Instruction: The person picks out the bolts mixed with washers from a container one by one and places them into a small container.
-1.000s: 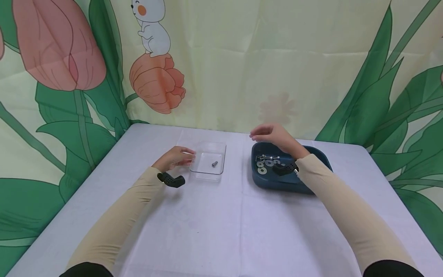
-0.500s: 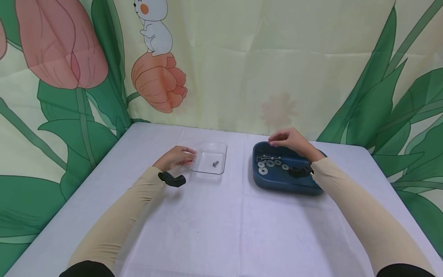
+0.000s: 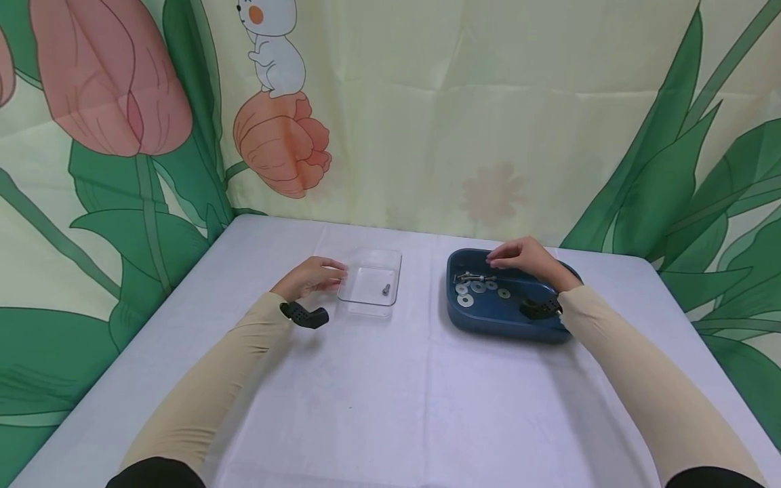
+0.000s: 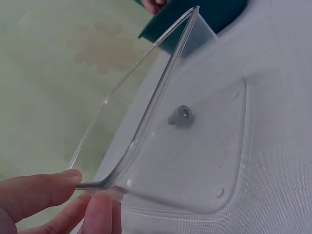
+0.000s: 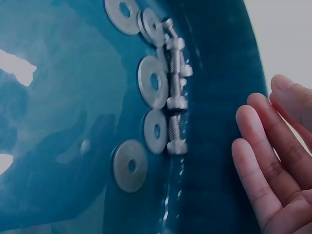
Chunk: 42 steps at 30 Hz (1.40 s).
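Observation:
My left hand (image 3: 312, 276) pinches the rim of a clear plastic box (image 3: 366, 288) between thumb and fingers, at the box's left side. A small bolt (image 3: 386, 289) lies inside; in the left wrist view the bolt (image 4: 184, 113) shows end on. Over the far rim of a dark blue tray (image 3: 506, 329) hovers my right hand (image 3: 526, 259), fingers loosely extended and no object visible in them. Within the tray are several flat washers (image 5: 130, 165) and, along its wall, several metal bolts (image 5: 176, 95). Part of the right thumb is cut off in the right wrist view.
A white cloth covers the table (image 3: 390, 400). The box stands left of the tray, with a stretch of cloth between them. Behind the table's back edge hangs a printed curtain (image 3: 396, 135) with flowers and leaves.
My right hand has moved right and slightly down, from the tray's far left corner to above its far rim. The bolt in the box has shifted a little rightward. My left hand keeps its grip.

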Each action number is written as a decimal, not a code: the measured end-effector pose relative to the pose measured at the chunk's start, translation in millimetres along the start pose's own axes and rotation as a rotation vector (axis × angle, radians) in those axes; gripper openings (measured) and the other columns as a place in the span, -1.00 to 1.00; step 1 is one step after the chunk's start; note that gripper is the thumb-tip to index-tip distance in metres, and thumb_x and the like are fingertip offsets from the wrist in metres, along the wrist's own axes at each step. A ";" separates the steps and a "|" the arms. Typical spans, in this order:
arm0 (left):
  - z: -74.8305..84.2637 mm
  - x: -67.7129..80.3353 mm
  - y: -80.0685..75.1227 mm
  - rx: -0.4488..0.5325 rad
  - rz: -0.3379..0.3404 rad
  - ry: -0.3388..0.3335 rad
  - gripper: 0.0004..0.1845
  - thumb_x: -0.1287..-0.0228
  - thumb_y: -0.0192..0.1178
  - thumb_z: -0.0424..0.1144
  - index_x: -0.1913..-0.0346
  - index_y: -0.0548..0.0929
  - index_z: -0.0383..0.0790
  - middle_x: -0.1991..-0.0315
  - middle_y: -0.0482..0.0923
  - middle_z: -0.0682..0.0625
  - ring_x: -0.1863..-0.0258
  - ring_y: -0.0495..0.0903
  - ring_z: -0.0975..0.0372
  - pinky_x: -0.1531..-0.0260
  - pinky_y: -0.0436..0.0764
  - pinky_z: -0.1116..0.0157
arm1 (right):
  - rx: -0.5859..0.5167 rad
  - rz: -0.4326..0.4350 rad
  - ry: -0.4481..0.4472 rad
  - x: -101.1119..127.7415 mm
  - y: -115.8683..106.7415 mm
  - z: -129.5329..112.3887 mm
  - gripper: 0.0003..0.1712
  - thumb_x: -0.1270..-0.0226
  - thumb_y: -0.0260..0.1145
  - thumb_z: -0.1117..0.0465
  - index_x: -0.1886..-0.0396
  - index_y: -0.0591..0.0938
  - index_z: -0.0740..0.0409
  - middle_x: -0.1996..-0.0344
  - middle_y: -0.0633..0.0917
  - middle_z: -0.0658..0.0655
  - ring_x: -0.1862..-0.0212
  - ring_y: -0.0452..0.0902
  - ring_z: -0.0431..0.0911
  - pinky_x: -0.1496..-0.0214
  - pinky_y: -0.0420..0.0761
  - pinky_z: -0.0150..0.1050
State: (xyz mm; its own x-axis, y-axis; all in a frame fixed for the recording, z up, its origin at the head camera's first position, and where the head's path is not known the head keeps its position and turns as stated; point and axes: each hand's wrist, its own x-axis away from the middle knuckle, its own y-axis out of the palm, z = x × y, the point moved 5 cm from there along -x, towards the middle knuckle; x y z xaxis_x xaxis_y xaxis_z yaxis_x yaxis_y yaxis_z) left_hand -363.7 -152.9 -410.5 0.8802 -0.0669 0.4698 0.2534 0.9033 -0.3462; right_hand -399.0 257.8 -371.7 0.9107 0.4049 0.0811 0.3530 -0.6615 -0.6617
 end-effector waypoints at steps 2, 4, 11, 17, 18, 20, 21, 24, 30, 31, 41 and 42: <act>0.1 -0.5 0.3 -0.003 -0.008 0.000 -0.54 -0.31 0.16 -0.24 -0.24 0.43 -0.29 -0.22 0.38 -0.18 0.15 0.47 0.20 0.34 0.54 0.56 | 0.017 -0.003 0.011 0.7 -0.2 4.1 -0.60 -0.28 0.29 0.16 -0.04 0.60 0.32 0.03 0.66 0.33 -0.02 0.60 0.13 -0.13 0.54 0.03; 0.1 -0.9 0.2 -0.005 -0.011 -0.001 -0.54 -0.31 0.16 -0.24 -0.24 0.42 -0.28 -0.22 0.38 -0.18 0.14 0.47 0.19 0.33 0.54 0.56 | 0.029 -0.005 0.022 1.7 -0.2 7.7 -0.59 -0.28 0.29 0.15 -0.04 0.61 0.31 0.03 0.66 0.32 -0.03 0.60 0.12 -0.14 0.54 0.02; 0.1 -1.9 0.2 -0.004 -0.018 0.000 -0.53 -0.31 0.16 -0.24 -0.25 0.42 -0.29 -0.21 0.40 -0.18 0.15 0.47 0.20 0.33 0.55 0.55 | 0.066 0.004 0.039 6.5 1.4 14.7 -0.58 -0.28 0.29 0.13 -0.05 0.60 0.30 0.01 0.66 0.31 -0.08 0.56 0.14 -0.19 0.49 0.07; -1.0 -1.8 1.1 -0.005 -0.015 -0.008 -0.53 -0.31 0.16 -0.23 -0.24 0.42 -0.28 -0.19 0.41 -0.18 0.17 0.48 0.20 0.34 0.55 0.55 | 0.092 0.001 0.041 6.7 4.0 20.6 -0.62 -0.28 0.29 0.19 -0.03 0.61 0.32 0.03 0.66 0.31 -0.07 0.57 0.16 -0.19 0.48 0.08; -1.1 -1.6 1.1 -0.002 -0.013 -0.008 -0.54 -0.31 0.16 -0.23 -0.24 0.43 -0.28 -0.19 0.41 -0.18 0.17 0.48 0.19 0.34 0.55 0.55 | 0.097 -0.002 0.041 6.6 4.6 21.3 -0.63 -0.28 0.28 0.21 -0.02 0.61 0.33 0.03 0.66 0.31 -0.06 0.57 0.16 -0.18 0.49 0.07; -1.0 -1.2 0.9 0.003 -0.009 -0.010 -0.54 -0.31 0.16 -0.23 -0.24 0.43 -0.28 -0.19 0.41 -0.18 0.16 0.47 0.19 0.33 0.55 0.55 | 0.109 -0.008 0.036 6.1 5.6 22.7 -0.64 -0.27 0.28 0.24 -0.02 0.61 0.34 0.04 0.67 0.32 -0.05 0.58 0.15 -0.15 0.52 0.06; -1.2 -0.8 1.0 0.006 -0.009 -0.011 -0.54 -0.31 0.16 -0.24 -0.24 0.43 -0.28 -0.20 0.41 -0.18 0.16 0.47 0.19 0.33 0.55 0.55 | 0.119 -0.010 0.032 6.0 6.1 23.2 -0.64 -0.27 0.28 0.24 -0.01 0.62 0.34 0.04 0.67 0.32 -0.03 0.59 0.15 -0.14 0.53 0.05; -1.4 -0.4 0.9 0.018 -0.003 -0.016 -0.54 -0.31 0.17 -0.24 -0.23 0.43 -0.28 -0.21 0.40 -0.18 0.14 0.46 0.18 0.32 0.55 0.55 | 0.143 -0.018 0.018 5.3 7.1 24.2 -0.66 -0.27 0.28 0.26 0.00 0.62 0.34 0.06 0.67 0.32 -0.01 0.60 0.14 -0.11 0.55 0.04; -1.7 -0.7 0.3 0.020 -0.002 -0.012 -0.54 -0.30 0.17 -0.24 -0.23 0.44 -0.28 -0.19 0.41 -0.18 0.17 0.46 0.19 0.33 0.54 0.55 | 0.172 -0.026 0.002 4.4 7.9 22.0 -0.68 -0.26 0.30 0.24 0.04 0.65 0.33 0.09 0.69 0.32 0.01 0.61 0.13 -0.08 0.57 0.04; -1.6 -0.5 0.1 0.018 -0.003 -0.010 -0.55 -0.30 0.17 -0.24 -0.23 0.44 -0.28 -0.19 0.41 -0.18 0.17 0.46 0.19 0.33 0.54 0.56 | 0.177 -0.026 0.001 4.2 8.0 21.6 -0.68 -0.25 0.30 0.25 0.05 0.65 0.33 0.09 0.69 0.32 0.02 0.61 0.13 -0.08 0.57 0.04; -1.2 -1.2 0.4 0.008 0.000 -0.008 -0.54 -0.30 0.17 -0.25 -0.24 0.42 -0.28 -0.20 0.40 -0.18 0.12 0.46 0.18 0.29 0.55 0.54 | 0.228 -0.043 0.015 1.8 8.4 19.8 -0.74 -0.23 0.30 0.29 0.11 0.68 0.33 0.13 0.70 0.32 0.08 0.63 0.10 -0.05 0.59 0.03; -1.3 -1.4 0.3 0.006 0.000 -0.007 -0.54 -0.31 0.16 -0.25 -0.24 0.42 -0.29 -0.20 0.40 -0.18 0.12 0.46 0.18 0.28 0.55 0.54 | 0.230 -0.043 0.017 1.5 8.6 19.7 -0.74 -0.23 0.30 0.30 0.12 0.68 0.33 0.13 0.70 0.32 0.08 0.64 0.10 -0.05 0.58 0.03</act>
State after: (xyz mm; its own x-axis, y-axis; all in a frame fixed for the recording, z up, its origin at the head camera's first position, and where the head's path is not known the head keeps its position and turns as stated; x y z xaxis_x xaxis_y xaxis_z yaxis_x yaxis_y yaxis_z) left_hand -364.3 -153.0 -412.3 0.8774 -0.0636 0.4755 0.2509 0.9057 -0.3417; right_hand -398.8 265.2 -391.9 0.9001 0.4175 0.1243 0.3353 -0.4817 -0.8096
